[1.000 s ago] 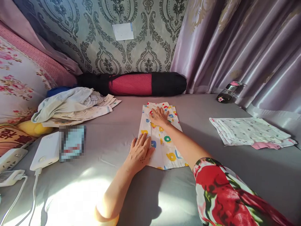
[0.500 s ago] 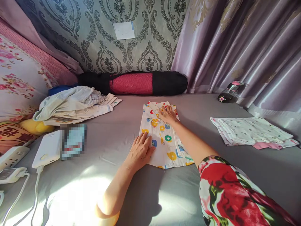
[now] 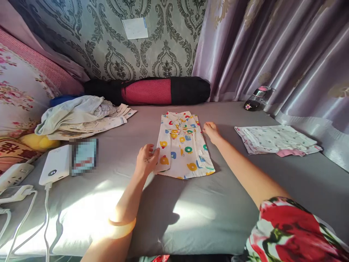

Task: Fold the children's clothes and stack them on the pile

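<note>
A small white garment [image 3: 183, 147] printed with coloured shapes lies folded flat on the grey bed sheet [image 3: 174, 214]. My left hand [image 3: 147, 159] is at its lower left edge, fingers curled and pinching the cloth. At the upper right edge is my right hand [image 3: 211, 131], fingers bent together and touching or just beside the cloth. Whether the right hand holds any of it I cannot make out. My right sleeve [image 3: 294, 233] is red and floral.
A loose pile of pale clothes [image 3: 79, 118] lies at the back left and a folded stack [image 3: 275, 140] at the right. A black and red roll [image 3: 147, 91] lies along the wall, with a bottle [image 3: 255, 102] by the curtain. A power bank [image 3: 54, 169], a phone and cables sit at left.
My right hand has slid off the top of the garment to its right edge. My left hand has lifted from lying flat on it to curling at its left edge. The view shifted slightly.
</note>
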{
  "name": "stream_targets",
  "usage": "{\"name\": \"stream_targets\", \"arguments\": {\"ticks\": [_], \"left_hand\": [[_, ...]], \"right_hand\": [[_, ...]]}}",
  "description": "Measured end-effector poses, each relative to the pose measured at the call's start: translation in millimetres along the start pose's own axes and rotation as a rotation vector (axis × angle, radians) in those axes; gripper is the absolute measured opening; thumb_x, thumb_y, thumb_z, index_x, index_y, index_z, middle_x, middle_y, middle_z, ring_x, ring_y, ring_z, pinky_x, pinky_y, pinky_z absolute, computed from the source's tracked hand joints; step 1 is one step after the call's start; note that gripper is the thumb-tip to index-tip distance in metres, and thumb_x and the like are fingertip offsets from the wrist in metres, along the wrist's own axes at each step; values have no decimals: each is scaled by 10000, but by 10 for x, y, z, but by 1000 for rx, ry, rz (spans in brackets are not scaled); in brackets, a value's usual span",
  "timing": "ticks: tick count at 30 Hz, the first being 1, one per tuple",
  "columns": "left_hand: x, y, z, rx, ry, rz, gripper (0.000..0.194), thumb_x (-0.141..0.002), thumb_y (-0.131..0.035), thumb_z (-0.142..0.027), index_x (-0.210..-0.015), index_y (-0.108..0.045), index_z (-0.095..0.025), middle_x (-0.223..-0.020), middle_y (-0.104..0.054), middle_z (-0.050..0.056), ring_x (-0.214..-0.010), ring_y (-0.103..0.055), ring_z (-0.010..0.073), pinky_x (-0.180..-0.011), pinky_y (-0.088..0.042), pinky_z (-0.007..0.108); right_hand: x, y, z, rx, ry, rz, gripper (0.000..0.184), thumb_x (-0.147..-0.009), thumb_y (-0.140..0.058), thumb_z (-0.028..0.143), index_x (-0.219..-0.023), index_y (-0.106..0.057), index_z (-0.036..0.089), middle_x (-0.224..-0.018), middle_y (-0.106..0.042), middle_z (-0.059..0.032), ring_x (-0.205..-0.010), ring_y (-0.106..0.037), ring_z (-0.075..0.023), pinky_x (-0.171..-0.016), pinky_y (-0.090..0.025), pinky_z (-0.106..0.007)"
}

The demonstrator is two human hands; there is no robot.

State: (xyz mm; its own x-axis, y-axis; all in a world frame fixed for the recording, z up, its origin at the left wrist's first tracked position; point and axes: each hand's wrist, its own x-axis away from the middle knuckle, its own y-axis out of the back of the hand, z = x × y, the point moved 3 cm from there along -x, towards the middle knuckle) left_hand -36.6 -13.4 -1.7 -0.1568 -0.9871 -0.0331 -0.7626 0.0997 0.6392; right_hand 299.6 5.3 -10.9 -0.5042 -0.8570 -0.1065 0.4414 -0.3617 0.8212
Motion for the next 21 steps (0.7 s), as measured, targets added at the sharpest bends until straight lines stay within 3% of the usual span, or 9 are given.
{"name": "stream_targets", "arguments": {"ticks": [3, 7, 10, 13, 15, 18, 21], "left_hand": [[28, 59, 22, 41, 142, 141, 445, -867, -554, -481, -1189, -556, -174, -770, -650, 24, -583, -619, 147, -565, -514, 267], [97, 79, -28, 195, 210, 382, 598, -857, -589, -503, -1354, -471, -193, -584, -604, -46, -397, -533, 116, -443, -451, 236], [146, 124, -108, 278, 191, 522, 649, -823, -630, -533, -1363, -502, -195, -579, -636, -22, -463, -596, 147, -437, -440, 236], [198, 204, -194, 257, 152, 665, 595, -792, -656, -552, -1267, -605, -198, -647, -681, 14, -515, -625, 149, -435, -421, 224], [230, 257, -247, 249, 100, 743, 571, -779, -669, -549, -1236, -635, -209, -712, -699, 29, -562, -641, 150, -442, -422, 217], [261, 306, -278, 251, 21, 824, 593, -749, -716, -483, -1272, -619, -222, -765, -696, 25, -667, -662, 163, -502, -460, 220], [263, 316, -236, 220, -42, 841, 613, -720, -740, -374, -1300, -592, -238, -787, -692, 8, -721, -651, 156, -614, -499, 238]], "right_hand": [[392, 115, -199, -289, -154, 73, 409, -955, -391, 223, -1337, -509, 136, -1175, -677, -130, -962, -701, -171, -827, -578, -293], [871, 240, -182, -441, -157, 179, 296, -937, -496, 284, -1202, -565, 170, -1042, -703, -101, -915, -705, -178, -700, -601, -264], [1109, 324, -135, -403, -148, 237, 257, -943, -499, 322, -1147, -558, 178, -946, -701, -80, -795, -707, -162, -572, -581, -230], [1265, 408, -122, -277, -158, 336, 295, -958, -466, 426, -1129, -547, 201, -775, -676, -29, -526, -635, -134, -409, -490, -225], [1353, 466, -111, -197, -139, 431, 348, -958, -435, 497, -1143, -536, 221, -711, -655, -6, -455, -590, -135, -364, -435, -234], [1469, 560, -67, -58, 2, 527, 419, -921, -452, 592, -1143, -556, 252, -705, -650, 1, -525, -611, -158, -445, -454, -261], [1554, 634, -15, 88, 221, 547, 480, -850, -563, 594, -1210, -574, 277, -903, -676, -31, -732, -659, -189, -637, -507, -297]]}}
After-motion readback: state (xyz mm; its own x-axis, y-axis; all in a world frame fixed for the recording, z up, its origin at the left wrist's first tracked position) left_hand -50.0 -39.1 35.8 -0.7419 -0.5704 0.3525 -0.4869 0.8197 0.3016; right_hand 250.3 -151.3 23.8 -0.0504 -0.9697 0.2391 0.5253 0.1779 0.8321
